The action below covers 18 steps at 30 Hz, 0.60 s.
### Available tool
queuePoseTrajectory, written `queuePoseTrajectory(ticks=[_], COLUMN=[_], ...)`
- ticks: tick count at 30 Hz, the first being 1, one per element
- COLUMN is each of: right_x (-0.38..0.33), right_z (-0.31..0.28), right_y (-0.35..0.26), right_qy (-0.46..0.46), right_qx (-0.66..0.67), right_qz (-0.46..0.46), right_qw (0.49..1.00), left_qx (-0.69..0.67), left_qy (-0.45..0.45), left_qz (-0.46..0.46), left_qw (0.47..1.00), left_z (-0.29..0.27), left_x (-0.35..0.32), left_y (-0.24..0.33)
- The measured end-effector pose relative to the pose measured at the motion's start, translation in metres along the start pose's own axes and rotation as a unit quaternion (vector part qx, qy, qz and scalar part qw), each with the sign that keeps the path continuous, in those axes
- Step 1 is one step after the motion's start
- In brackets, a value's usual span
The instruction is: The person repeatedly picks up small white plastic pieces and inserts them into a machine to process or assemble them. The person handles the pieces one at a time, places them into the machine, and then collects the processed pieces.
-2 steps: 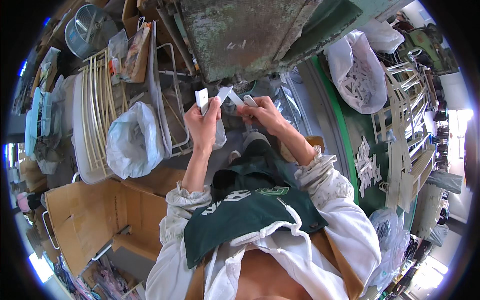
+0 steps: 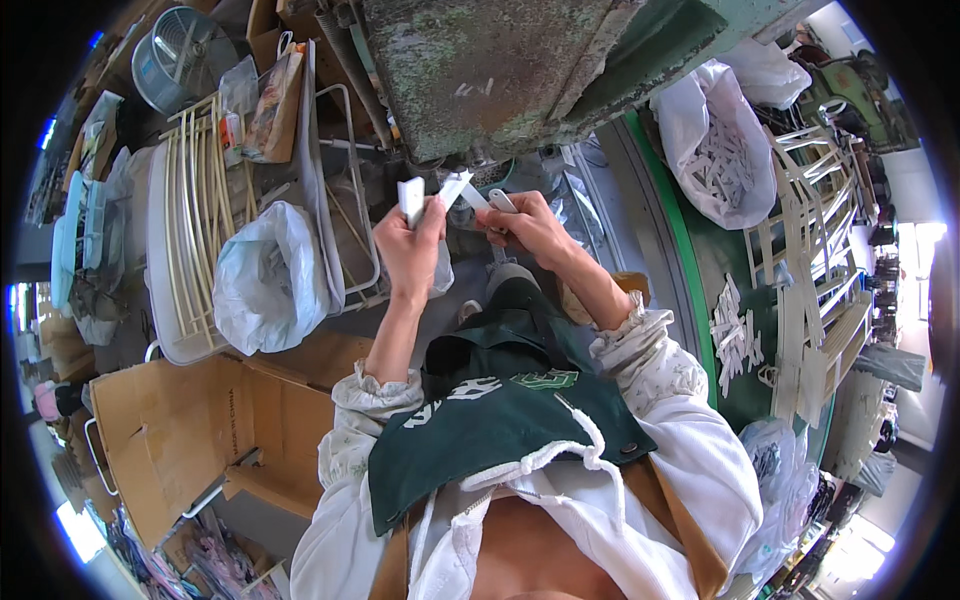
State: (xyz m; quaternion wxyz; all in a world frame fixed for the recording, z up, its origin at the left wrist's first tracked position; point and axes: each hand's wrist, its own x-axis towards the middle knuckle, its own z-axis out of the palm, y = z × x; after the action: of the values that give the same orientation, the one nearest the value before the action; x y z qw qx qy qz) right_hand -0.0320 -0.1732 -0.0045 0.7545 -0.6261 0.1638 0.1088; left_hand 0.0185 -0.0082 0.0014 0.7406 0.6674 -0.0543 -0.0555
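My left hand (image 2: 409, 248) is closed round a white strip (image 2: 411, 200), whose wide, folded-looking end sticks up past the fingers. Another white piece (image 2: 454, 187) rises at its thumb and leans toward the right. Opposite, my right hand (image 2: 535, 232) pinches a white strip with a rounded end and a small hole (image 2: 502, 202). A thin white length (image 2: 472, 196) slants from its fingertips up to the piece at my left thumb; whether the two are joined I cannot tell. Both hands are under the front of a worn green metal machine (image 2: 480, 90).
Left of me stand a bag-lined bin (image 2: 268, 290), a tub with long pale rods (image 2: 180, 250) and an open cardboard box (image 2: 170, 430). On the green bench at right lie loose white strips (image 2: 733, 325), a sack of more strips (image 2: 715, 140) and stacked pale frames (image 2: 820, 310).
My left hand has shifted slightly to the right with its white pieces, which have tilted a little. My right hand has hardly moved.
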Motion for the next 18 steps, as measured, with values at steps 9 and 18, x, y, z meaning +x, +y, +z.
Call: queuePoseTrajectory(ticks=[9, 18], right_x=[-0.013, -0.015], right_z=[-0.003, 0.000], right_y=[-0.002, -0.001], right_qy=[-0.019, 0.001], right_qx=[-0.036, -0.019], right_qz=[-0.057, -0.038], right_qw=[0.998, 0.999], left_qx=[-0.024, -0.063], left_qy=[0.008, 0.030], left_qz=[-0.072, -0.106], left_qw=[0.997, 0.992], left_z=[-0.002, -0.003], left_x=[-0.002, -0.003], left_y=[-0.007, -0.014])
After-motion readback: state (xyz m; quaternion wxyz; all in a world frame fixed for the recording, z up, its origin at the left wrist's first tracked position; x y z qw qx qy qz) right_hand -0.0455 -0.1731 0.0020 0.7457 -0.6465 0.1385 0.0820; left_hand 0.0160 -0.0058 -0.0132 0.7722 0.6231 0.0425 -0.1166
